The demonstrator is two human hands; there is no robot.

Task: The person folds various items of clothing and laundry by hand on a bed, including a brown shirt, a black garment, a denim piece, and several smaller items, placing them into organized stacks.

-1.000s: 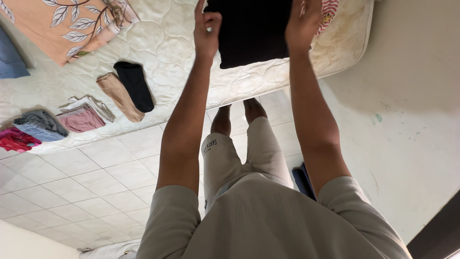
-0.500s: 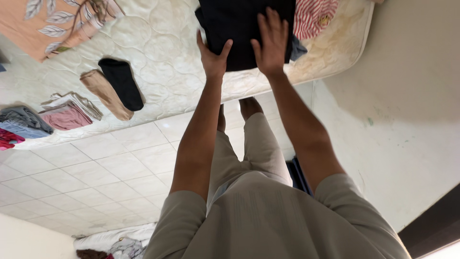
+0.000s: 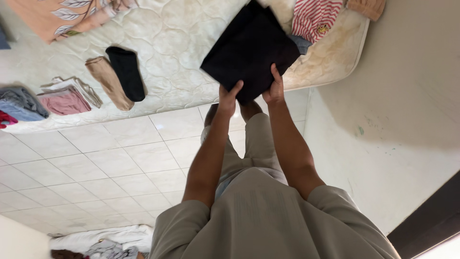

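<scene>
Gripped at its near corner by both hands: a folded black garment (image 3: pixel 249 48), square and flat, held tilted above the near edge of the quilted white mattress (image 3: pixel 172 43). Left hand (image 3: pixel 229 98) closed on the cloth with the thumb on top, right hand (image 3: pixel 275 88) just beside it and clamped the same way. Beyond the garment to the right, on the mattress, a red-and-white striped piece (image 3: pixel 314 17) with a grey-blue item (image 3: pixel 302 44) tucked beneath its edge. Farther left, side by side, a black sock (image 3: pixel 127 72) and a tan sock (image 3: pixel 109 82). Left again, a folded pink-and-white stack (image 3: pixel 67 98), then grey-blue folded clothes (image 3: pixel 19 103). Below, white floor tiles (image 3: pixel 96 163).
</scene>
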